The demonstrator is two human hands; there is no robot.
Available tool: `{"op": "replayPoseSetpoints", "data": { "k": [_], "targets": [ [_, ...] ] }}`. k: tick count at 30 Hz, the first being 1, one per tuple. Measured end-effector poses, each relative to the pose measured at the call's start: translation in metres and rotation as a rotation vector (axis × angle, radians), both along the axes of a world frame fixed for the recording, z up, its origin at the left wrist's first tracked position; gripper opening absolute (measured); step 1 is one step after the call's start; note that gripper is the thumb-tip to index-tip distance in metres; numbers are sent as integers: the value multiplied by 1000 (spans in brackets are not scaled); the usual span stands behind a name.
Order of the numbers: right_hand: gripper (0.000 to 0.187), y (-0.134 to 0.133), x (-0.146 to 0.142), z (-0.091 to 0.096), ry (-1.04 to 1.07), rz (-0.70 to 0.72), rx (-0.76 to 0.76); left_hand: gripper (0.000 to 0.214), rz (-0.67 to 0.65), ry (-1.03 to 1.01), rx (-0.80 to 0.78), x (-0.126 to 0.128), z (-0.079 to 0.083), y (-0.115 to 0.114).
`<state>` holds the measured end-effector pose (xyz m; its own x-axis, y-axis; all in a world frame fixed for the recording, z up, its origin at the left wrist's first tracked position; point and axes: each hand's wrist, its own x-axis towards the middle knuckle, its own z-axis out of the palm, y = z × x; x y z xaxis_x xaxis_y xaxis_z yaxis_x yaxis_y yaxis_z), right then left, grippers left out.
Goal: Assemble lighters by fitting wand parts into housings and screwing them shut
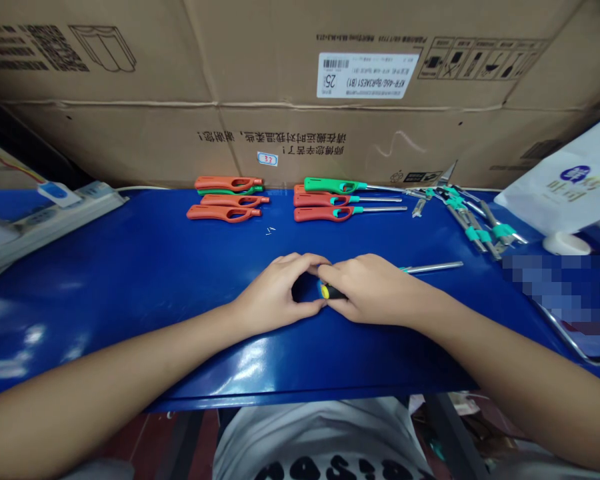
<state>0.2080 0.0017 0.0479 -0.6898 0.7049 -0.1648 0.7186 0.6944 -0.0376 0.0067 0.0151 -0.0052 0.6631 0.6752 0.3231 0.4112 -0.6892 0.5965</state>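
My right hand (375,288) is closed around a screwdriver, with its black, yellow and blue handle (329,292) showing between the fingers; its tip is hidden. Curved fingers of my left hand (280,293) meet the right fingertips, and whatever they grip is out of sight. From behind my right hand, a metal lighter tube (437,268) with a bit of teal points right; the rest of it is covered. Beyond the hands lie several orange lighter shells (225,213) at left and red and green lighters with tubes (325,213) at right. Tiny screws (271,231) rest between.
Loose metal tubes with teal parts (480,227) are heaped at back right, beside a white bag (565,173) and a pixelated device. A power strip (55,220) stands at left. A large cardboard box (155,140) walls off the back of the blue table (130,267).
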Motion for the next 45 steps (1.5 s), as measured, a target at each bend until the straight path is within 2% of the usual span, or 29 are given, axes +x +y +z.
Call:
{"op": "replayPoseSetpoints", "data": {
  "k": [2,4,8,10,12,15,20,29,31,33,37,39,43,45],
  "targets": [
    [35,1,2,1,21,9,-1,43,-1,-10,-1,0,0,0],
    [27,2,5,2,60,15,-21,42,2,-20,-2,0,1,0],
    [9,7,16,6,311,-97,-61,40,20,-103,-30,0,0,-1],
    [9,10,21,6,427,-133,-75,31,49,-171,-54,-1,1,-2],
    [12,11,25,4,473,-106,-89,18,77,-220,-60,-1,1,-2],
    [15,11,26,0,466,-48,-66,9,78,-253,-35,-2,1,-2],
    [20,9,24,-1,447,11,-35,9,85,-256,10,-2,2,-2],
    [21,9,23,-1,436,61,-140,8,20,-281,37,-2,0,-1],
    [16,10,22,-2,464,58,-168,9,13,-279,32,-2,0,-1],
    [5,10,22,-2,550,18,-163,8,17,-282,27,-2,0,-1],
    [17,8,21,5,832,-136,-180,4,12,-273,14,-2,2,-2],
    [19,7,21,9,951,-170,-196,5,9,-252,-1,-2,3,-2],
    [15,7,20,13,1123,-223,-11,8,15,-239,-15,-2,4,-2],
    [16,8,19,13,1220,-296,13,7,27,-242,-20,-2,3,-2]
  ]
}}
